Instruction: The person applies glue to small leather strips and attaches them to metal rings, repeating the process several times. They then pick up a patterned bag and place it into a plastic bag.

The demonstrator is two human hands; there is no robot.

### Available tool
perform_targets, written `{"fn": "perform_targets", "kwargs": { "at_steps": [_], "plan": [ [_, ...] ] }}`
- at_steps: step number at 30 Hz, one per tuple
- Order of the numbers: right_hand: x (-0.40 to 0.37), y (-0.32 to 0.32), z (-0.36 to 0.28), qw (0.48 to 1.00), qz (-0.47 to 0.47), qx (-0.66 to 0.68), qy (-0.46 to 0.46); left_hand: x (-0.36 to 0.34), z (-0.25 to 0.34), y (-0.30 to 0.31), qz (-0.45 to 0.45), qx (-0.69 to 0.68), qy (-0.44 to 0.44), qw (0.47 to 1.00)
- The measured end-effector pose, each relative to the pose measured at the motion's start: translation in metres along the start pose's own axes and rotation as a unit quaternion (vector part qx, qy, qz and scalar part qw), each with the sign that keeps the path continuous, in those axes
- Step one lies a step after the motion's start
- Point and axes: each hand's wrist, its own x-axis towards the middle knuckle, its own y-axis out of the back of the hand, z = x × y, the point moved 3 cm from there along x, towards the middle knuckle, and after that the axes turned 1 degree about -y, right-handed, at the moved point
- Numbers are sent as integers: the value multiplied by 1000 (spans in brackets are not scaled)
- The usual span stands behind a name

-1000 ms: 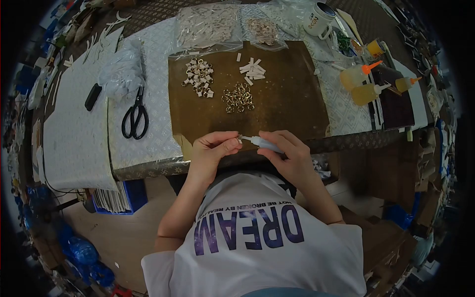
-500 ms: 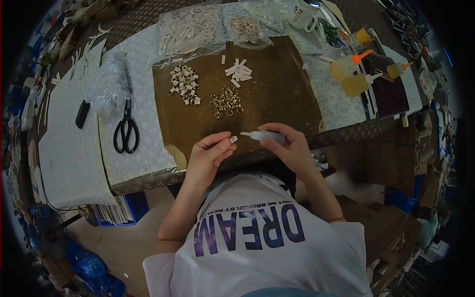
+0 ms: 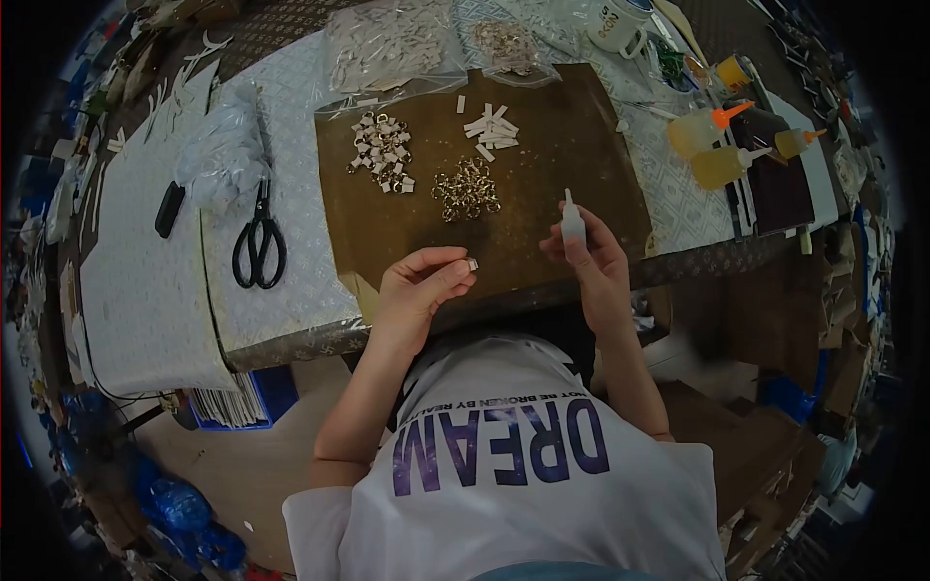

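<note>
Pinched between the fingertips of my left hand (image 3: 424, 290) is a small white strip piece (image 3: 473, 263); whether a ring is fitted in it is too small to tell. My right hand (image 3: 598, 266) grips a small white glue bottle (image 3: 573, 225), its thin nozzle pointing up and away from me. Both hands are above the near part of a brown mat (image 3: 542, 116). Beyond them lie a pile of gold-coloured rings (image 3: 466, 189), a pile of white strips (image 3: 491, 127), and, to the left, a pile of rings with white tabs (image 3: 381, 150).
Black scissors (image 3: 259, 247) lie left of the mat beside a crumpled plastic bag (image 3: 223, 155). Bags of white pieces (image 3: 387, 48) and of small parts (image 3: 509, 48) rest at the back. Yellow liquid bottles (image 3: 719, 168) stand at right, near a white mug (image 3: 617, 27).
My right hand has moved right, away from the piece, and turned the glue bottle from pointing left to nozzle up. My left hand still holds the small piece. The view has shifted slightly.
</note>
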Motion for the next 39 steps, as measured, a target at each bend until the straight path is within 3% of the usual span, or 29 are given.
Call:
{"fn": "perform_targets", "kwargs": {
  "at_steps": [8,13,19,22,25,26,28,30,31,39],
  "plan": [
    [31,8,8,984,84,-105,116,-4,5,15,17,8,-12,1000],
    [61,36,14,936,155,-238,210,-5,7,27,25,0,-21,999],
    [73,47,24,930,166,-259,202,3,7,36,31,0,-34,999],
    [66,45,23,892,263,-264,255,12,5,40,34,12,-63,997],
    [45,46,23,780,275,-378,415,21,2,38,47,39,-112,992],
    [45,40,27,821,221,-334,407,22,-1,36,46,49,-128,989],
    [54,-5,16,821,128,-401,386,21,-11,34,33,108,-180,977],
    [72,-38,14,885,88,-369,269,21,-23,34,12,204,-260,944],
    [85,-43,19,873,79,-399,267,16,-20,31,11,284,-314,906],
    [139,-51,32,805,99,-580,70,13,-14,30,6,320,-315,893]
  ]
}}
